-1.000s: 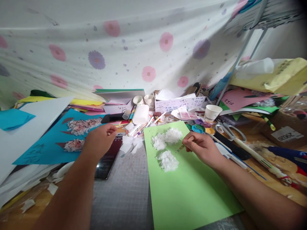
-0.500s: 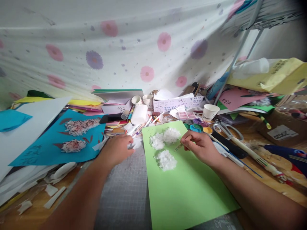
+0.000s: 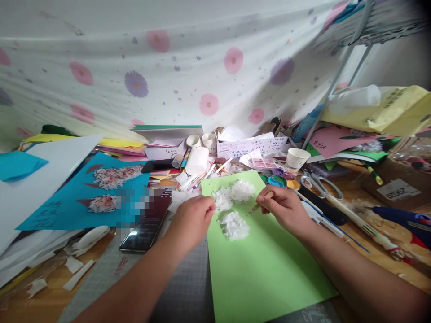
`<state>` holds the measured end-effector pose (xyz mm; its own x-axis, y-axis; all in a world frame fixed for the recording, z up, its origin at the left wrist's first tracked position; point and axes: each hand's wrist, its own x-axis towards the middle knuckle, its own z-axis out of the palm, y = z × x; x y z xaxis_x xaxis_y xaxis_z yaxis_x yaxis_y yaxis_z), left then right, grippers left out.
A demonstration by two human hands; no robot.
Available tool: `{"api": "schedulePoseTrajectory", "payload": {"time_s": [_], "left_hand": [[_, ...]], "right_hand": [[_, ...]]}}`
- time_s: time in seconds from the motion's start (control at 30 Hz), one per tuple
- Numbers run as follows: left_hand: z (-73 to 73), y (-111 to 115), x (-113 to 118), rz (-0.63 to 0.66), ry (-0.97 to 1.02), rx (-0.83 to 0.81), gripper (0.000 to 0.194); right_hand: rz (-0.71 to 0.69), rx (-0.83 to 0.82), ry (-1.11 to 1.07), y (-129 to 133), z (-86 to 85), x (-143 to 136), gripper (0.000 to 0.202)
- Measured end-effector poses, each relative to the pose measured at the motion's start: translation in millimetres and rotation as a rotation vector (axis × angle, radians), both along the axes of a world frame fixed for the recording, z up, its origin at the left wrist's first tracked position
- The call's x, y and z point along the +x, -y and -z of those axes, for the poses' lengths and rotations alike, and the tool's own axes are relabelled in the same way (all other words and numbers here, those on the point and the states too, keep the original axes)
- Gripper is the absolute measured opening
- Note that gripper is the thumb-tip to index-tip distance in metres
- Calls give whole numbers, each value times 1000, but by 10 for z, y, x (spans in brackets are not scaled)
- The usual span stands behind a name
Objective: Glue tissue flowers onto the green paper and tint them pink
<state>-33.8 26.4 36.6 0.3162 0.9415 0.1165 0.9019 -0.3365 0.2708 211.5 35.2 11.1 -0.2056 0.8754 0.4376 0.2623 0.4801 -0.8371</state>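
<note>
A green sheet of paper (image 3: 269, 269) lies on the cutting mat (image 3: 182, 287), with clumps of crumpled white paper (image 3: 235, 225) on its upper part. Over the sheet, my right hand (image 3: 286, 208) pinches a thin wooden stick (image 3: 257, 207), its tip pointing down and left, just right of the clumps. My left hand (image 3: 193, 220) is closed at the sheet's left edge, thumb and fingers pressed together; whatever they hold is hidden or too small to name. Thin white paper (image 3: 180, 197) lies behind my left hand.
A phone (image 3: 148, 224) lies on the mat left of my left hand. Beyond it is a blue sheet (image 3: 67, 211) bearing speckled paper clumps. Paper cups (image 3: 297, 159), markers and paint pots (image 3: 276, 181) stand behind. Scissors (image 3: 321, 184) and a glue gun (image 3: 404, 220) lie right.
My left hand has moved right, from the white paper to the green sheet's edge, and its fingers have closed together. The phone now shows. My right hand stays nearly still with the stick.
</note>
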Motion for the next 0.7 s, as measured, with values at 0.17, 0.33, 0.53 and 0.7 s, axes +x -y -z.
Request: {"api": "schedulePoseTrajectory", "payload": {"time_s": [0.17, 0.33, 0.53, 0.7], "left_hand": [[33, 126, 178, 49, 578, -186, 10], [70, 174, 279, 39, 940, -382, 13], [124, 204, 365, 58, 1128, -448, 11], [145, 197, 368, 94, 1173, -445, 9]], "right_hand": [[-95, -6, -146, 104, -35, -66, 27], [-225, -119, -60, 179, -104, -151, 28], [-230, -154, 136, 201, -108, -227, 25], [-238, -221, 106, 201, -129, -266, 22]]}}
